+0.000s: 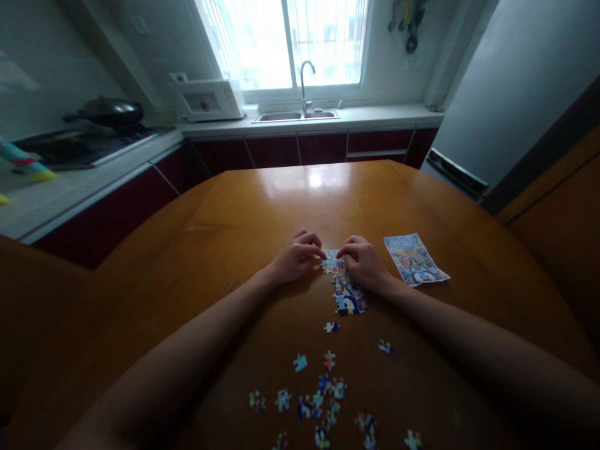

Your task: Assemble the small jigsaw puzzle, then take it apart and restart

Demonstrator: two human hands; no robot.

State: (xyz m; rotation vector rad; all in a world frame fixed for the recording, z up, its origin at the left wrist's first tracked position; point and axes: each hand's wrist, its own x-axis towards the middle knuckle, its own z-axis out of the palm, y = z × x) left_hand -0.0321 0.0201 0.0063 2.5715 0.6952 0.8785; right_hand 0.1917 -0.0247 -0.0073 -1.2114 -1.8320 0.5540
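Note:
A partly joined jigsaw puzzle (345,289) lies on the brown wooden table (244,219). My left hand (296,257) rests at its upper left edge, fingers curled and pinched against the top pieces. My right hand (363,262) sits at the upper right edge, fingers also bent down onto the puzzle's top row. Whether either hand holds a loose piece is hidden by the fingers. Several loose puzzle pieces (319,400) are scattered on the table nearer to me.
A printed reference picture (415,259) lies to the right of my right hand. Beyond the table run a kitchen counter with sink (296,115), a microwave (209,100) and a stove with a wok (110,112). A refrigerator (506,94) stands at right.

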